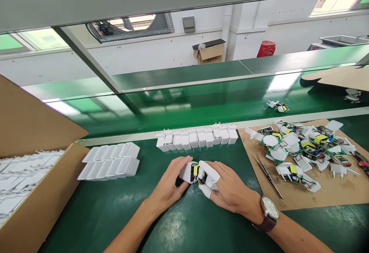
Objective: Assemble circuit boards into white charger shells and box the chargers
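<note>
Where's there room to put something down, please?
Between the double row of white cases and the left hand, and between the forearms, the green table is bare. The brown sheet is crowded with circuit boards, though its near edge is free.

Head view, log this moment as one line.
left hand: holding white casing | right hand: finger covers on, holding circuit assembly | tweezers: lying on brown sheet
</note>
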### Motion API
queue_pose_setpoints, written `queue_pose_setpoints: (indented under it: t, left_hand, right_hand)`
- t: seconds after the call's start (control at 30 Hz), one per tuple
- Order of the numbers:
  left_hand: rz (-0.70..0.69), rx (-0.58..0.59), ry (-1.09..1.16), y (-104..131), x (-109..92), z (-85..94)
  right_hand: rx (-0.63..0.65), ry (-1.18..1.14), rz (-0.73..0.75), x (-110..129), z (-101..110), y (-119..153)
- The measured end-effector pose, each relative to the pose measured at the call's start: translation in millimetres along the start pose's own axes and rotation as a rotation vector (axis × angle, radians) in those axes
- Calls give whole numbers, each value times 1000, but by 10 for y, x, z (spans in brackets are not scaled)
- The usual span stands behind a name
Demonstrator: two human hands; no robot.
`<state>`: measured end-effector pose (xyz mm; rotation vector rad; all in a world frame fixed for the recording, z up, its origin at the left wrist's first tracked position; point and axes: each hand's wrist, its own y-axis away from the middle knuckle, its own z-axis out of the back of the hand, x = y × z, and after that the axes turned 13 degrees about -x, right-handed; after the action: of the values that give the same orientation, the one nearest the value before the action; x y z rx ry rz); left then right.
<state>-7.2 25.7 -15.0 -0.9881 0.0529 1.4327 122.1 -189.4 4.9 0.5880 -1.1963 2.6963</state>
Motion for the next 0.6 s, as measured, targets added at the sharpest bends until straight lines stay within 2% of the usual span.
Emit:
queue_pose_setpoints:
  t: [0.6]
  left_hand:
    - [37,6,-18,-5,-36,0]
  right_hand:
    - [0,-10,-25,1,4,0]
